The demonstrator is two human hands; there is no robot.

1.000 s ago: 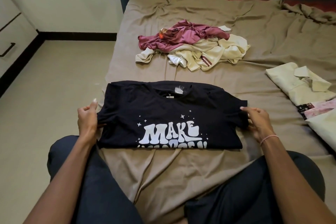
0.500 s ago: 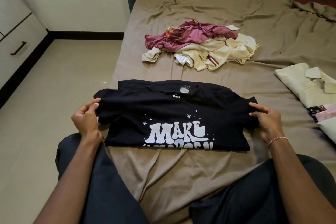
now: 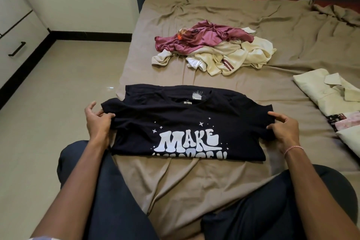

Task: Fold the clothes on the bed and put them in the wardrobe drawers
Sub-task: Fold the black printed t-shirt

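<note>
A black T-shirt [image 3: 185, 115] with white "MAKE" lettering lies folded in half on the tan bed sheet [image 3: 194, 181] in front of my knees. My left hand [image 3: 98, 121] pinches its left sleeve, pulled out to the side. My right hand [image 3: 282, 128] pinches the right sleeve at the shirt's edge. Farther back lies a crumpled heap: a maroon garment [image 3: 202, 37] on top of a cream one [image 3: 239, 56].
Folded clothes sit at the bed's right edge: a pale cream collared shirt [image 3: 327, 89], a floral piece [image 3: 344, 121] and another pale one. White wardrobe drawers [image 3: 13, 41] with a black handle stand at the far left across the beige floor. A dark headboard closes the far end.
My left hand drew the left sleeve outward, away from the shirt's body. The right hand kept its hold on the right sleeve. The camera shifted slightly left.
</note>
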